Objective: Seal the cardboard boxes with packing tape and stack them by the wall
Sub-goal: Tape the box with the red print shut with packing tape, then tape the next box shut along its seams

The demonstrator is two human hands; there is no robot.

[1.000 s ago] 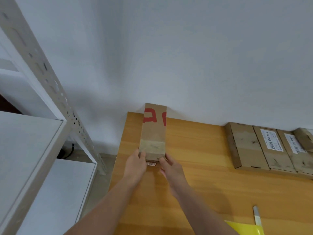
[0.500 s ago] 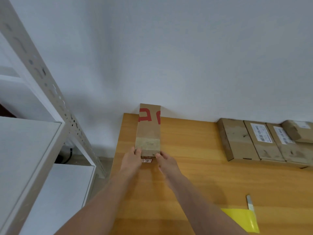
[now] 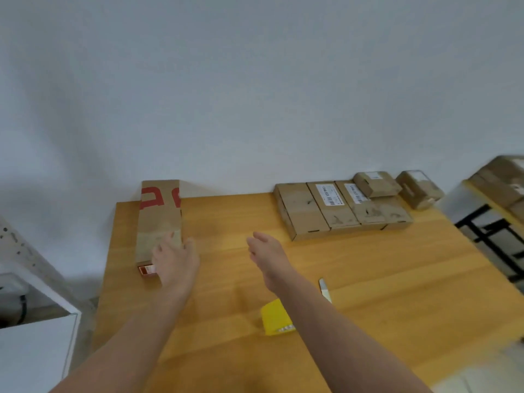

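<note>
A long cardboard box with red print point(image 3: 158, 217) lies on the wooden table point(image 3: 382, 279), its far end against the wall. My left hand point(image 3: 175, 259) hovers over its near end with fingers relaxed, gripping nothing. My right hand point(image 3: 268, 252) is open in the air over the table's middle, apart from the box. A row of taped cardboard boxes point(image 3: 337, 211) lies by the wall at the right, with a small box point(image 3: 375, 182) on top and another small box point(image 3: 419, 188) beside them.
A yellow object point(image 3: 273, 317) and a slim white tool point(image 3: 324, 289) lie on the table under my right forearm. A white shelf unit point(image 3: 34, 344) stands left of the table. More boxes point(image 3: 502, 177) sit on a black-framed table at the far right.
Both hands have let go of the long box's near end. My right hand has swung right over the table. The view has turned to the right.
</note>
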